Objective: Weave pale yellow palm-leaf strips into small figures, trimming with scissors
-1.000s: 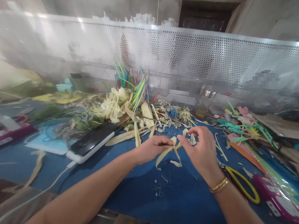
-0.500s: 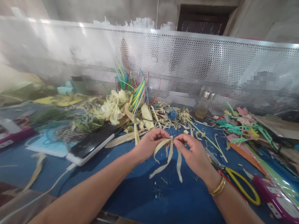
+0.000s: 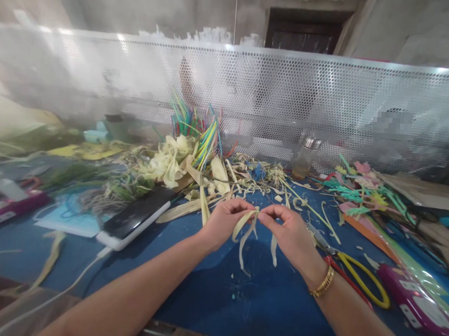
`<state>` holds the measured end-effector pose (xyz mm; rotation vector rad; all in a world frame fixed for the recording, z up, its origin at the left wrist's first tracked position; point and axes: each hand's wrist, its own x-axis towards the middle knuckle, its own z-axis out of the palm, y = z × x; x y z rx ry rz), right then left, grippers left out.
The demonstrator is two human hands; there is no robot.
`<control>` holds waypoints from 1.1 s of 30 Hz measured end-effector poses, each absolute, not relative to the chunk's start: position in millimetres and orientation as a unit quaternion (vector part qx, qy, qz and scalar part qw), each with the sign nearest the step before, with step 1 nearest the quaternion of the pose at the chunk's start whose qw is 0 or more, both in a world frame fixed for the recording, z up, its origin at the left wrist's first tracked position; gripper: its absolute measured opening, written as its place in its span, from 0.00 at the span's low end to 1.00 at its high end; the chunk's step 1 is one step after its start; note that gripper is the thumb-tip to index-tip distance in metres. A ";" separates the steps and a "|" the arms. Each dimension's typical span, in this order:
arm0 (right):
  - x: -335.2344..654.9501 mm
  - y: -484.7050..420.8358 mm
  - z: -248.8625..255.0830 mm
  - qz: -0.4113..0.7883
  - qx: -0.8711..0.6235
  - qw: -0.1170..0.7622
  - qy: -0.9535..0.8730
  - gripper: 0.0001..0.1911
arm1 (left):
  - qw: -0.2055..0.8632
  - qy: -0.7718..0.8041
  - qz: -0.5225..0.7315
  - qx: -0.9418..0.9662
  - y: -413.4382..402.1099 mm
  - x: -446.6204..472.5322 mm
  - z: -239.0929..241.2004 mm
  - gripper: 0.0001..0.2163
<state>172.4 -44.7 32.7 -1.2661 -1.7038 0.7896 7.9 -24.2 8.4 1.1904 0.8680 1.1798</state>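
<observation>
Left hand: the left hand [image 3: 224, 224] is closed in a pinch on the pale leaf strips [image 3: 248, 233], thumb against fingertips.
Right hand: the right hand [image 3: 289, 235] pinches the same strips from the other side, fingers nearly meeting the left's; a gold bangle [image 3: 322, 285] sits on its wrist.
Strips: held just above the blue table [image 3: 217, 294], loose ends hanging down.
Right of the hands: yellow-handled scissors [image 3: 358, 280] lie on the table.
Left of the hands: a phone [image 3: 138, 214] lies flat.
Behind: heap of leaf scraps [image 3: 179, 162], coloured sticks [image 3: 196, 126], small glass jar [image 3: 304, 160], perforated metal screen [image 3: 290, 96].

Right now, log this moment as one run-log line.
left hand: pinching pale leaf strips | right hand: pinching same strips | yellow-handled scissors: on blue table
</observation>
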 end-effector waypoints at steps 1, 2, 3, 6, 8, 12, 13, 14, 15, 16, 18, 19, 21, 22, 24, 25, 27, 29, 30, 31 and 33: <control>171.8 -44.8 32.5 0.310 -0.509 0.427 -0.680 0.08 | 0.589 0.376 0.511 0.501 -25.4 9.2 8.3 0.11; 171.4 -44.6 32.2 0.307 -0.510 0.429 -0.679 0.08 | 0.591 0.378 0.514 0.494 -26.5 10.1 8.5 0.11; 171.3 -44.2 31.7 0.305 -0.509 0.432 -0.679 0.07 | 0.593 0.377 0.515 0.491 -27.5 10.7 9.0 0.11; 173.3 -41.6 30.2 0.307 -0.505 0.439 -0.677 0.07 | 0.603 0.359 0.509 0.497 -29.8 10.7 11.6 0.10; 175.8 -39.8 29.8 0.309 -0.507 0.444 -0.671 0.08 | 0.616 0.340 0.502 0.504 -30.6 10.0 13.5 0.11; 177.2 -39.5 30.4 0.307 -0.502 0.455 -0.669 0.07 | 0.627 0.333 0.500 0.495 -30.5 9.8 13.8 0.15; 176.4 -40.1 30.7 0.307 -0.496 0.455 -0.673 0.07 | 0.628 0.339 0.500 0.490 -30.0 10.0 13.1 0.15; 175.4 -40.9 31.0 0.308 -0.490 0.455 -0.676 0.07 | 0.630 0.345 0.499 0.484 -29.5 10.1 12.2 0.15; 174.5 -41.6 31.3 0.310 -0.486 0.454 -0.679 0.06 | 0.632 0.349 0.499 0.480 -28.8 10.3 11.4 0.14; 173.7 -42.3 31.6 0.313 -0.484 0.453 -0.680 0.06 | 0.634 0.349 0.499 0.476 -28.0 10.3 10.8 0.14; 173.4 -42.9 31.5 0.324 -0.483 0.453 -0.675 0.07 | 0.637 0.345 0.503 0.471 -26.5 9.8 10.0 0.13; 173.7 -42.9 31.1 0.331 -0.486 0.451 -0.671 0.09 | 0.638 0.342 0.504 0.470 -25.7 9.4 9.7 0.12; 175.1 -42.1 29.7 0.348 -0.497 0.446 -0.658 0.12 | 0.642 0.342 0.501 0.470 -24.5 8.0 9.1 0.12; 175.6 -41.5 28.7 0.359 -0.501 0.444 -0.651 0.14 | 0.646 0.344 0.494 0.470 -24.1 7.2 8.5 0.12; 176.0 -40.2 26.5 0.388 -0.504 0.444 -0.632 0.18 | 0.657 0.347 0.476 0.471 -23.9 6.0 6.9 0.13; 175.8 -39.4 25.6 0.404 -0.500 0.450 -0.620 0.18 | 0.664 0.347 0.464 0.473 -24.3 5.6 6.1 0.13; 174.8 -38.2 24.1 0.430 -0.487 0.471 -0.597 0.16 | 0.678 0.342 0.442 0.477 -25.5 5.6 5.1 0.13; 173.5 -37.3 23.2 0.433 -0.474 0.495 -0.586 0.14 | 0.690 0.329 0.432 0.478 -26.9 6.7 5.0 0.13; 172.9 -37.2 22.9 0.427 -0.468 0.503 -0.588 0.13 | 0.693 0.321 0.433 0.478 -27.5 7.7 5.2 0.13; 172.2 -37.3 22.6 0.421 -0.464 0.505 -0.593 0.12 | 0.693 0.316 0.438 0.478 -27.8 8.8 5.4 0.13; 170.6 -38.1 21.7 0.406 -0.460 0.503 -0.609 0.12 | 0.684 0.318 0.449 0.480 -27.5 11.3 5.2 0.14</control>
